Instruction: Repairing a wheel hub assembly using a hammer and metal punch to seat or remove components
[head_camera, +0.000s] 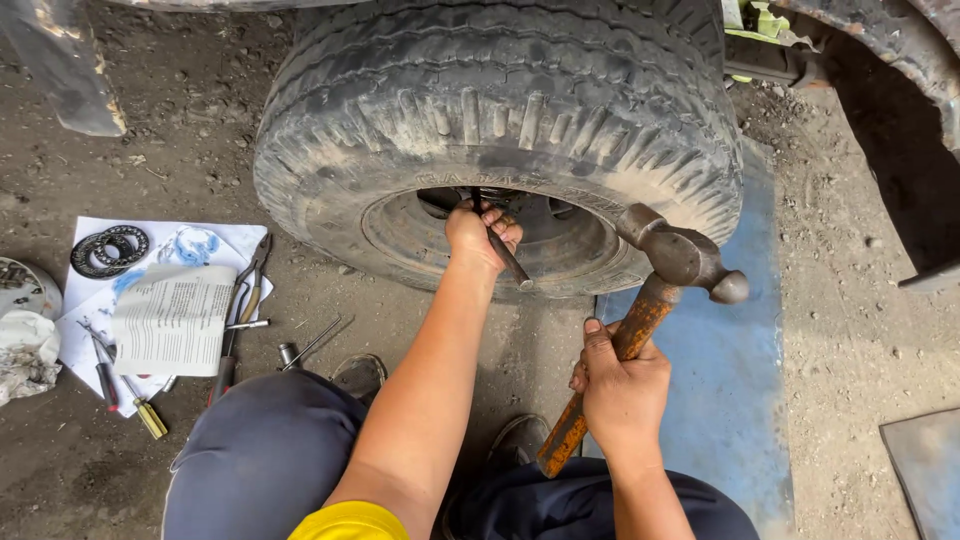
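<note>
Head view: left hand (480, 235) closed around a thin dark rod (505, 255), its far end set into the wheel hub (520, 235) of a worn tyre (500, 110), angled as if braced for a blow. Right hand (625, 390) fisted on the orange handle of a ball-peen hammer (680, 260), head raised just right of the rod. Well left of both hands: paper (170, 320), pliers (250, 290), screwdrivers (140, 405), bearing rings (110, 250) on the dirt.

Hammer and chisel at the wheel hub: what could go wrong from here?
1. The left hand grips the chisel close to its struck end, so a missed hammer blow may hit fingers.
2. The right hand holds the handle mid-length, which may reduce control.
3. Loose tools lie near the knee.
</note>
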